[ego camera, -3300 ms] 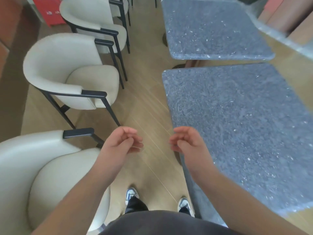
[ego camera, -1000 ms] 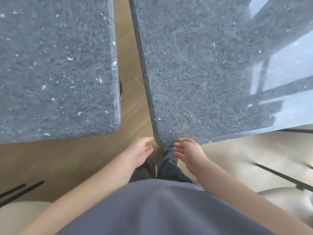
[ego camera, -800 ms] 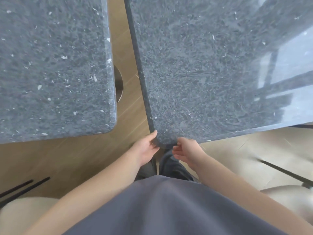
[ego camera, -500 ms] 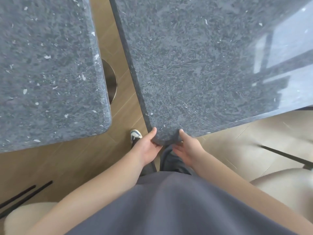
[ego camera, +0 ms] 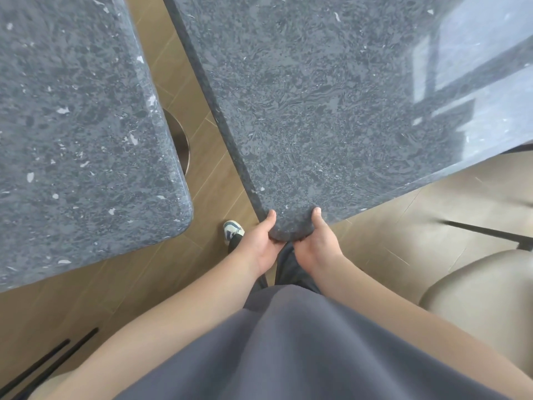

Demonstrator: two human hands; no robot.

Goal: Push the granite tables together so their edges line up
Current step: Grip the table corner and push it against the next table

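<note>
Two dark grey granite tables fill the upper view. The right table (ego camera: 317, 96) has its rounded near corner pointing at me. My left hand (ego camera: 259, 243) grips that corner from the left, thumb on top and fingers hidden under the slab. My right hand (ego camera: 315, 241) grips it from the right the same way. The left table (ego camera: 72, 125) stands apart, and a wedge of wooden floor shows between the two edges, narrow at the top and wider near me.
A round metal table base (ego camera: 180, 140) shows under the left table. A cream chair seat (ego camera: 484, 295) with a black frame sits at the right. Black chair legs (ego camera: 46, 368) lie at the lower left. My shoe (ego camera: 232, 230) stands in the gap.
Both hands rose from below the corner and took hold of the right table's near corner. The view shifted so the tables sit further left and closer.
</note>
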